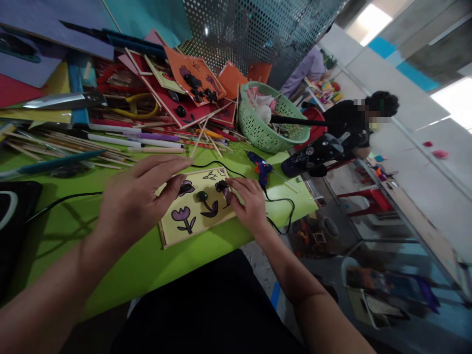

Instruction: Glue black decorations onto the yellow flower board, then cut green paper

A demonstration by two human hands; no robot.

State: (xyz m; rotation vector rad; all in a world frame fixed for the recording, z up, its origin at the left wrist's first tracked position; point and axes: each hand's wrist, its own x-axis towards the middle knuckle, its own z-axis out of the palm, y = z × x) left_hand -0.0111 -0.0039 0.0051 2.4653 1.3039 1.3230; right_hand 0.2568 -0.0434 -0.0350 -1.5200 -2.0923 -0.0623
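Apparently part-decorated card [198, 206]: central stone [202, 196], bare tulip [182, 215]; left hand [136, 194] with parted fingers, right hand [251, 204] with unclear grip.

Ok so the picture card [196, 208] is lying on the table [147, 275], one stone [202, 196] sitting mid-card. Left hand [131, 194] is hanging around its left side, right hand [250, 202] is reaching over its right edge. Pens [158, 137] are lying behind-left, glue gun [262, 169] behind-right, basket [258, 130] sitting behind that, tumbler [313, 155] farther right.

Card [196, 208] partly behind left hand [138, 189]; black object [18, 236] cropped
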